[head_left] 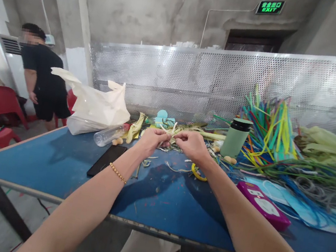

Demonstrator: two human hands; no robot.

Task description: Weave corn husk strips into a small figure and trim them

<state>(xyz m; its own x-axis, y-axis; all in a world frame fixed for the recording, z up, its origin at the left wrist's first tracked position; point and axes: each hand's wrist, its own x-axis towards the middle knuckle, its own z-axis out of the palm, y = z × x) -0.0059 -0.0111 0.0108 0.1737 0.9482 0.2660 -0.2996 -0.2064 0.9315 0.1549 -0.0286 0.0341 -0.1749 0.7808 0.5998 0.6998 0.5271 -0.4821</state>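
My left hand [153, 138] and my right hand [193, 144] are close together over the blue table, fingers closed in a pinch. Between them shows a thin pale strip [174, 128], perhaps plant fibre, and both hands seem to grip it. Its exact shape is too small to make out. Just behind the hands lies a heap of green and whitish leafy strips [199, 134]. A yellowish dry husk [135, 129] stands left of my left hand. Beneath my right wrist is a yellow ring [198, 173], and loose pale scraps lie on the tabletop nearby.
On the left are a white plastic bag [96, 107], a clear bottle [108, 135] and a black phone [106, 161]. To the right stand a green canister [235, 139], colourful strips [276, 135] and a purple power strip [262, 205]. A perforated metal screen [176, 76] rises behind. A person [43, 70] stands far left.
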